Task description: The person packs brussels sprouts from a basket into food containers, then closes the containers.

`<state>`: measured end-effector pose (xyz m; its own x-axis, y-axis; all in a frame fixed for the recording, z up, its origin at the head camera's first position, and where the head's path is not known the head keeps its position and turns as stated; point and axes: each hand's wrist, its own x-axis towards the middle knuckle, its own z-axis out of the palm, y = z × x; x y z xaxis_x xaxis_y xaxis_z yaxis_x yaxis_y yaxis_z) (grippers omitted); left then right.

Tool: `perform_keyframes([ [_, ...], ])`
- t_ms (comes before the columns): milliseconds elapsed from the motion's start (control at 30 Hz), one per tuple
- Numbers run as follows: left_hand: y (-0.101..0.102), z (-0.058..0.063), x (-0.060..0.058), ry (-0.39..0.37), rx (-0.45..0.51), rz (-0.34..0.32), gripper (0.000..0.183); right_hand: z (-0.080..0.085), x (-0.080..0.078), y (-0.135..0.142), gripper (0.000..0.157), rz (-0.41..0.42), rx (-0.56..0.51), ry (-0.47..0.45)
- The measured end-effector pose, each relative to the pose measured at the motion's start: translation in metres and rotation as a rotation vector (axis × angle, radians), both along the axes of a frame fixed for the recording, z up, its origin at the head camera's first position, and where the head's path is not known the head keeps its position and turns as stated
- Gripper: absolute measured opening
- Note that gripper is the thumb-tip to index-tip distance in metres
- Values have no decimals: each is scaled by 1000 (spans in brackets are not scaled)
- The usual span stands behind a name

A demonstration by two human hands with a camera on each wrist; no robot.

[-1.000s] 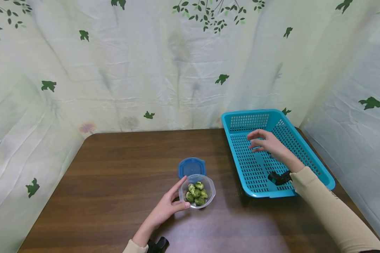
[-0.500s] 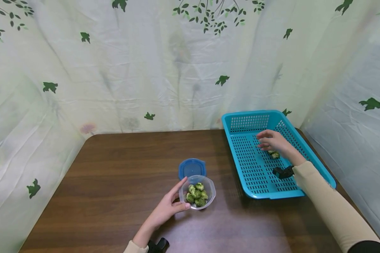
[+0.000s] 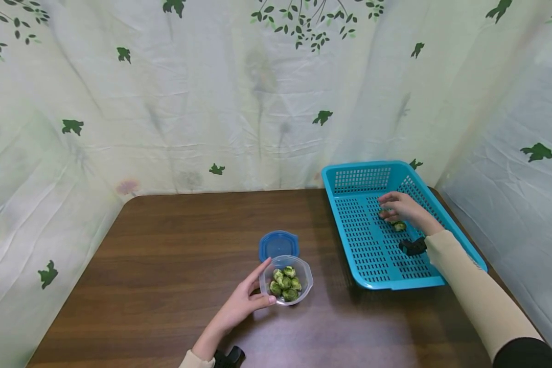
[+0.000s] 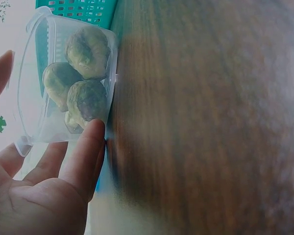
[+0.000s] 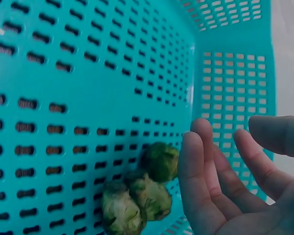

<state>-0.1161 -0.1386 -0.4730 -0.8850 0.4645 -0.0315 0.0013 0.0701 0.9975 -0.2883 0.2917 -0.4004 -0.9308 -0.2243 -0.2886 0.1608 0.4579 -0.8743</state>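
In the head view my left hand [image 3: 245, 299] holds a clear plastic container [image 3: 307, 282] on the table, fingers and thumb spread along its side. Several Brussels sprouts [image 3: 285, 282] lie inside it. The left wrist view shows the container's wall [image 4: 32, 98] against the fingertips. My right hand [image 3: 406, 208] hovers over the blue basket [image 3: 363, 255], its fingers loosely bent and nothing between them. Beside those fingers in the right wrist view, three Brussels sprouts [image 5: 149, 195] rest on the basket's floor; the hand partly hides them in the head view.
Just behind the container a round blue lid [image 3: 279, 244] lies on the brown wooden table [image 3: 179, 255]. The basket's raised walls stand around the right hand. A pale leaf-printed curtain [image 3: 188, 102] hangs behind the table and at both sides.
My right hand has moved right and slightly down within the basket, and sprouts beneath it have come into view. My left hand and the container have stayed put.
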Motion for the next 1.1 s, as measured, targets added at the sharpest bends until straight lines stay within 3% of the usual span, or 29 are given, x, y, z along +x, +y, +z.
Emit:
perform_keyframes([
  [500, 0, 2, 2, -15, -4, 7, 79, -12, -10, 7, 46, -7, 36, -87],
  [1100, 0, 0, 1, 0, -18, 11, 79, -18, -12, 4, 47, 91, 57, -108],
])
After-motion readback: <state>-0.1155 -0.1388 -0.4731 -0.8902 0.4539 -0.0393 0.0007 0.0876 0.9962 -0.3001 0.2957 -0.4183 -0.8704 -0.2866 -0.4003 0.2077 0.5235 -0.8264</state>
